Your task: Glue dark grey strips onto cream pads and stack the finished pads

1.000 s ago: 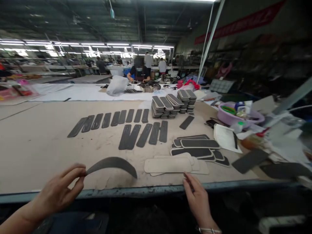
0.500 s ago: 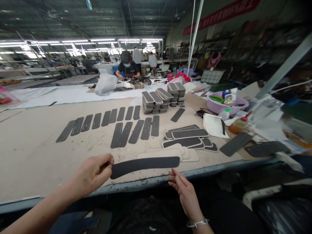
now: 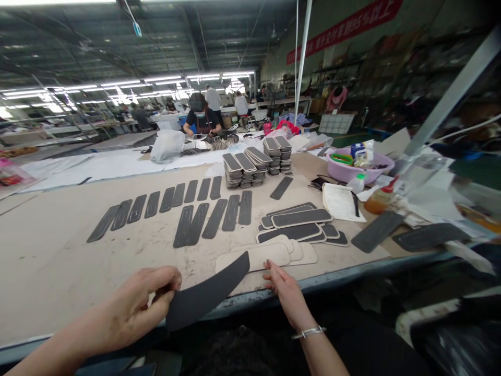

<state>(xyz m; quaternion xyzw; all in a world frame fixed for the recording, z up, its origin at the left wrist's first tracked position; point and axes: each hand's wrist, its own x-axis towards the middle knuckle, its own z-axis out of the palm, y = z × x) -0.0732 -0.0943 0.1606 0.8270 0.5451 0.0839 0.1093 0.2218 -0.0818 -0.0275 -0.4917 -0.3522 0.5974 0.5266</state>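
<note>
My left hand (image 3: 143, 300) pinches one end of a dark grey strip (image 3: 209, 295) with rounded corners; the strip bends and its free end points up to the right, over the table's front edge. My right hand (image 3: 284, 287) has its fingers stretched out, holding nothing I can see. Its fingertips are at the lower edge of a beige strip (image 3: 254, 257), but whether they touch it I cannot tell. Several beige pieces overlap there. Just behind them lies a loose pile of dark strips with beige borders (image 3: 301, 218).
Shiny dark strips (image 3: 189, 225) lie in two rows at the left and middle. Behind stand stacks of bordered strips (image 3: 238, 169). At the right are a purple basin (image 3: 340, 169), a notepad (image 3: 340, 201) and a bottle of amber liquid (image 3: 379, 198). Across the table a person (image 3: 201, 117) works.
My left hand has turned the dark strip, drawing its free end leftward, away from my right hand and off the beige pieces. My right hand is now beside the beige strip. The view has shifted slightly.
</note>
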